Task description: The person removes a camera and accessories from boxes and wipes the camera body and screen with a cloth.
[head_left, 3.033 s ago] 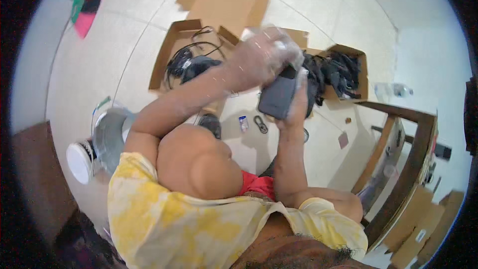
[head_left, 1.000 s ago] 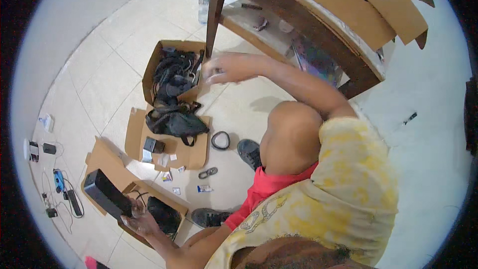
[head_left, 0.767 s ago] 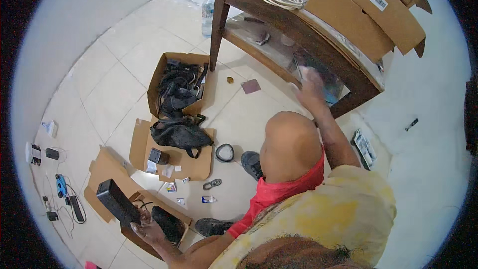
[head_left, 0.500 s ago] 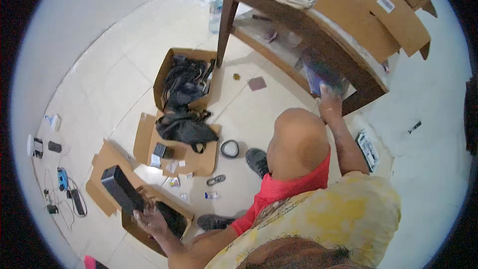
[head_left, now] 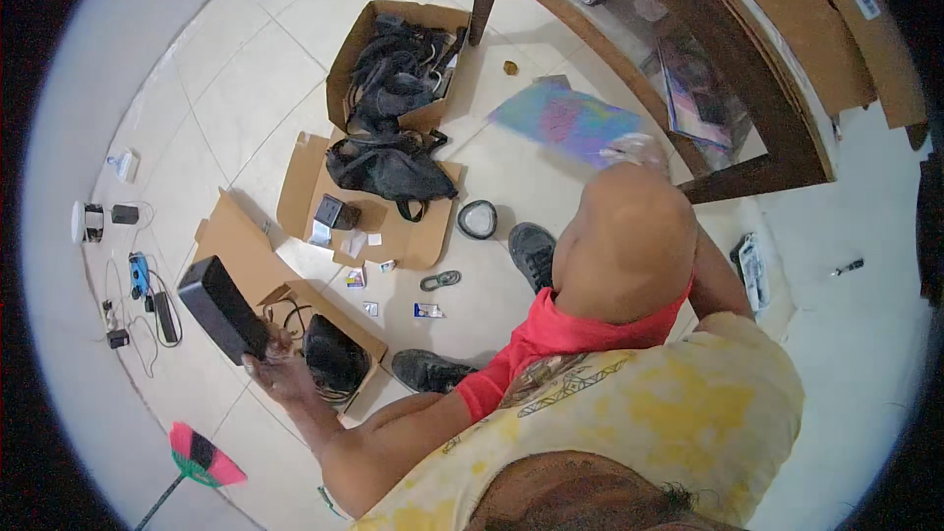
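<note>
My left hand [head_left: 285, 369] is closed around one end of a long black box-shaped object [head_left: 224, 310], held up above the cardboard flaps. My right hand [head_left: 639, 150], blurred and partly behind my knee, grips a flat, thin, bluish-purple patterned sheet or booklet [head_left: 565, 121]. It hangs over the floor beside the wooden table. Below my left hand stands an open cardboard box [head_left: 369, 329] with a black pouch-like item [head_left: 334, 354] and cords inside. Farther off, another open cardboard box [head_left: 344, 49] is filled with black straps and cables, and a black bag [head_left: 388, 172] spills over its flap.
A wooden table [head_left: 787, 172] with a low shelf bears more booklets [head_left: 693, 118]. On the floor lie a round black-rimmed item [head_left: 477, 219], a coiled cable [head_left: 440, 280], small packets [head_left: 428, 311], a power strip [head_left: 167, 318] with cords and a pink-green broom [head_left: 202, 457].
My right hand has drawn the bluish sheet from the table's shelf out leftward over the floor. My left hand still holds the black object. The view has shifted, bringing the broom in.
</note>
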Demonstrator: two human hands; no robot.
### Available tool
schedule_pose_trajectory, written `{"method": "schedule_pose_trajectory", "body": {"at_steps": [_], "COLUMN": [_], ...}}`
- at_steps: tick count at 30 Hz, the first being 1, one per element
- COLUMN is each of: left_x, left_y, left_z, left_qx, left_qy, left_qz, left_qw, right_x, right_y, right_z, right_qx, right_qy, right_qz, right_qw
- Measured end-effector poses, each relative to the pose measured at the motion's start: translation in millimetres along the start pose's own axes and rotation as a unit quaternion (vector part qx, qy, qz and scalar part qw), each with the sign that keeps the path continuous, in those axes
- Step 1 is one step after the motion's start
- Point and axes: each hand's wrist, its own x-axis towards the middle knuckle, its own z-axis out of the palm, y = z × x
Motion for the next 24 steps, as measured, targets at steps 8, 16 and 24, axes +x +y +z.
{"method": "schedule_pose_trajectory", "body": {"at_steps": [8, 16, 24], "left_x": [35.8, 82.2, 135.7], "left_y": [66.4, -71.8, -299.8], "left_z": [102.9, 243.4, 254.5], "left_qx": [0.153, 0.364, 0.349], "left_qy": [0.064, -0.062, -0.146], "left_qz": [-0.095, -0.242, -0.202], "left_qw": [0.982, 0.897, 0.904], "right_x": [36.6, 41.3, 58.6], "right_y": [62.1, 38.5, 45.6], "right_z": [147.8, 158.8, 217.4], "right_qx": [-0.212, -0.135, -0.249], "right_qy": [-0.069, -0.172, -0.162], "right_qz": [-0.277, -0.064, -0.055], "right_qw": [0.935, 0.974, 0.953]}}
